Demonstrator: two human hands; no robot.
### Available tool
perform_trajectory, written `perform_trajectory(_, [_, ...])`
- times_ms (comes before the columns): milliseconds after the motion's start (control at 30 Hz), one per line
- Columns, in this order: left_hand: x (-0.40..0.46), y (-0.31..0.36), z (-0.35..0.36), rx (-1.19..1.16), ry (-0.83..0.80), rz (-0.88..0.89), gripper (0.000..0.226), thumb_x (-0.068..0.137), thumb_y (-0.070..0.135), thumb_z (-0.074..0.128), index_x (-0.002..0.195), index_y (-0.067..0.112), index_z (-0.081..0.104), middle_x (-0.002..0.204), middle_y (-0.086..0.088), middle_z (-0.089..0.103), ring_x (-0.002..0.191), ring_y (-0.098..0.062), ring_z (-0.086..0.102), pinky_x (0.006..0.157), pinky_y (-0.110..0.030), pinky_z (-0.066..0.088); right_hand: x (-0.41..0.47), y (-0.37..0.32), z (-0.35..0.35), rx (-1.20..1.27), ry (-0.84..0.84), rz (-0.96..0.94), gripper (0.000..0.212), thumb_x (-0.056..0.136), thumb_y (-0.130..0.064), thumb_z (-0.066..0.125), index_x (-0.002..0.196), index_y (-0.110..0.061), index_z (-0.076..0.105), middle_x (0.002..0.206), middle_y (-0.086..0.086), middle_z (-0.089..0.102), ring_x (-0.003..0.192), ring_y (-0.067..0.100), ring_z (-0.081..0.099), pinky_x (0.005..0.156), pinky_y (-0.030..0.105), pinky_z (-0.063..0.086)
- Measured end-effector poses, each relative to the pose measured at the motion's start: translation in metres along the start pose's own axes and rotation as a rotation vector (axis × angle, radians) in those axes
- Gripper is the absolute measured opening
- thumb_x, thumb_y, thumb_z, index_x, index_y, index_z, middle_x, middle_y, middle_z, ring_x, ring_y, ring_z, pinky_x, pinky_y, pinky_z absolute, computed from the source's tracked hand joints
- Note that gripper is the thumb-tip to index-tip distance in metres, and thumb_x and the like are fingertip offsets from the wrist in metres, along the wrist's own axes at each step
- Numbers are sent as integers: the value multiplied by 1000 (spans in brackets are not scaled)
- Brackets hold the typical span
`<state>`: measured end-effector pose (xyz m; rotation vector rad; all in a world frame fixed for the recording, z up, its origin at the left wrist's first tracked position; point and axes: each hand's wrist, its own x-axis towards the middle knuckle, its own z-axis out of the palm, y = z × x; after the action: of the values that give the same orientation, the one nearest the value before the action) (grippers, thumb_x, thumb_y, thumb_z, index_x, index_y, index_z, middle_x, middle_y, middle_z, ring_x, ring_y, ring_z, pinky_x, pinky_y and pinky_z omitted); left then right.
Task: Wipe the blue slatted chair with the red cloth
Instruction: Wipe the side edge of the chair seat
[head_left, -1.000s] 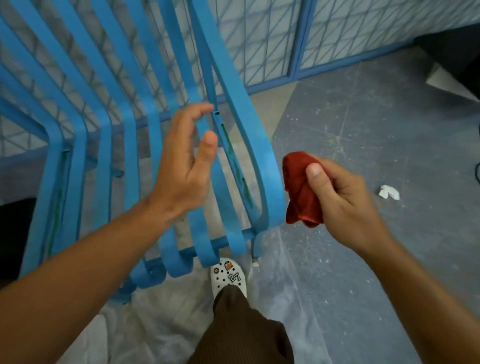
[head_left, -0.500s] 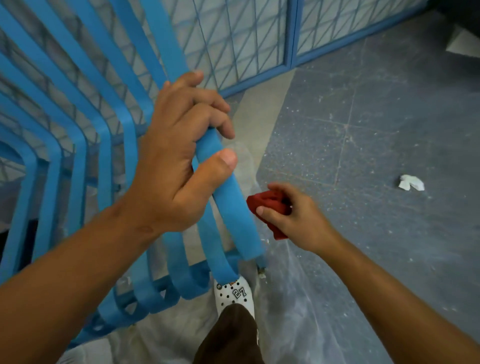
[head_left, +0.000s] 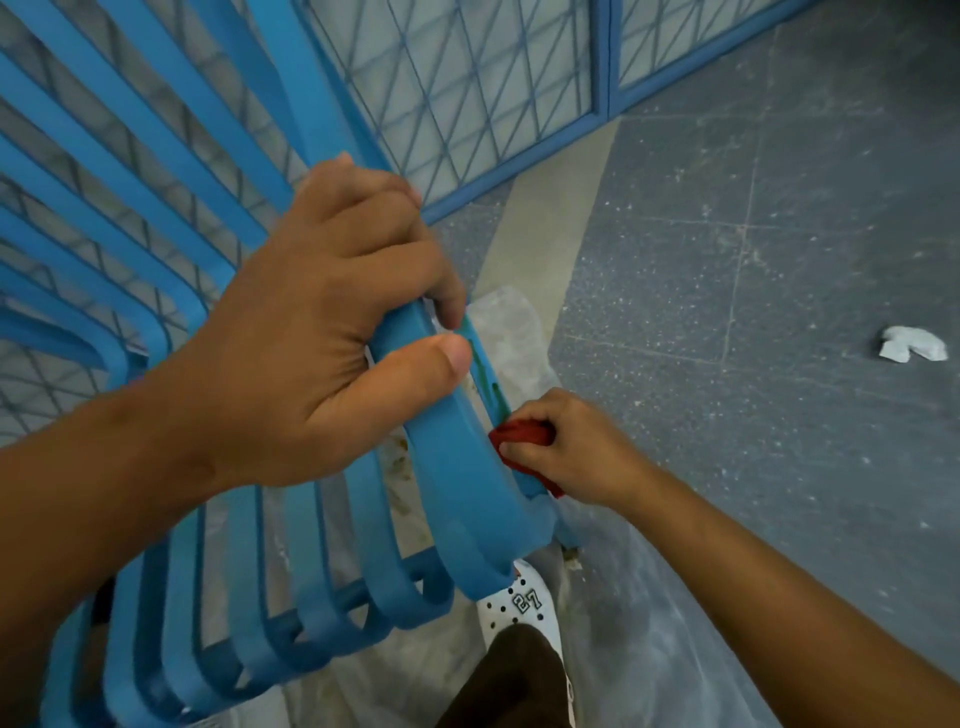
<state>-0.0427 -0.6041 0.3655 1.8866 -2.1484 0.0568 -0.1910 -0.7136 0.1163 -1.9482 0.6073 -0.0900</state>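
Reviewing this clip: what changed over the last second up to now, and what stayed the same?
The left hand, open and clear of the blue slatted chair a second ago, has taken a grip round its outer slat. The right hand carried the red cloth down and in, from beside the chair to pressing against that slat's outer edge. Unchanged: the cloth stays bunched in the right hand, and the white paper scrap lies on the floor.

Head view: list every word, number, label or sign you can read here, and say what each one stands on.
"27": black digits on a charm on top of the white perforated clog, which shows below the front edge of the blue slatted chair.

No other text is legible. The red cloth, the crumpled white scrap on the floor and the mesh fence panels show no writing.
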Motion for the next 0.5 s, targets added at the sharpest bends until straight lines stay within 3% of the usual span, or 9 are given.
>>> perform_trajectory(100, [1, -3, -2, -2, -30, 15, 35, 94, 38, 46, 96, 11, 68, 94, -7, 58, 113, -37, 50, 109, -44, 28, 16, -3, 5, -32, 23, -26, 21, 88, -33, 78, 108, -27, 78, 102, 1, 59, 93, 15, 61, 84, 30, 51])
perform_trajectory(200, [0, -3, -2, -20, -55, 5, 36, 95, 40, 46, 99, 12, 70, 96, -6, 57, 113, -36, 48, 108, -54, 30, 30, -7, 4, -44, 39, -37, 20, 89, -31, 76, 109, -26, 78, 100, 2, 57, 91, 17, 60, 81, 29, 48])
perform_trajectory(300, [5, -6, -10, 3, -113, 27, 44, 97, 49, 46, 101, 13, 71, 97, -5, 60, 111, -35, 52, 109, -50, 29, 34, -10, 2, -61, 38, -50, 21, 90, -32, 75, 110, -27, 78, 98, 1, 56, 89, 15, 58, 78, 26, 43])
perform_trajectory(400, [18, -18, -21, 8, -200, 82, 56, 96, 60, 43, 100, 12, 72, 96, -6, 61, 99, -33, 57, 98, -55, 36, 26, -8, -2, -68, 5, -45, 24, 91, -34, 75, 113, -27, 77, 102, 4, 58, 91, 17, 59, 81, 28, 47])
perform_trajectory(500, [37, -33, -27, 11, -232, 103, 65, 94, 68, 39, 100, 12, 72, 96, -6, 62, 91, -27, 57, 90, -51, 40, 18, -6, -8, -102, -51, -65, 24, 91, -35, 75, 114, -27, 77, 104, 5, 60, 94, 18, 60, 84, 29, 50])
